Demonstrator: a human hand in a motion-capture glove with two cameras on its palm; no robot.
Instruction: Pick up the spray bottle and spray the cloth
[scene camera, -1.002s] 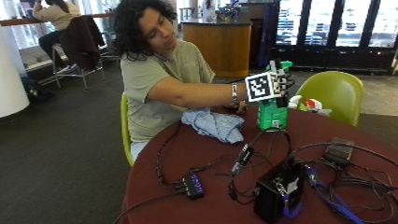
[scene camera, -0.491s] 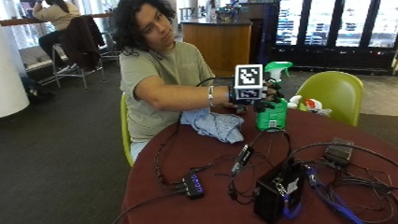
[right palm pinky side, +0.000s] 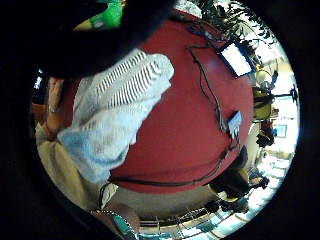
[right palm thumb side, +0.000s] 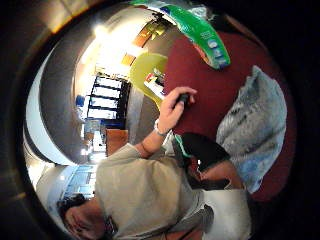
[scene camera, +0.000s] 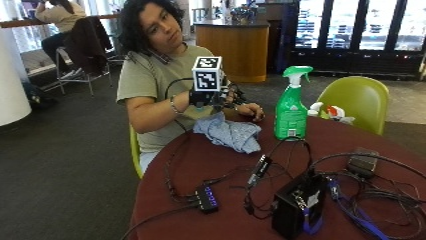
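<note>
While grip (scene camera: 212, 96) hovers | spray bottle (scene camera: 291, 106) apart, upright | cloth (scene camera: 228, 132) below

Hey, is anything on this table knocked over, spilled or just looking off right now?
Nothing stands out. The spray bottle stands upright on the table with no puddle around it, and the cloth lies crumpled beside it. The gloved right hand is above the cloth, not on the bottle.

Translucent green plastic spray bottle (scene camera: 291, 112) looks glossy and smooth; the crumpled pale-blue woven cloth (scene camera: 228, 132), at its nine o'clock, looks soft and ribbed; the round dark-red table (scene camera: 219, 175) is matt
</note>
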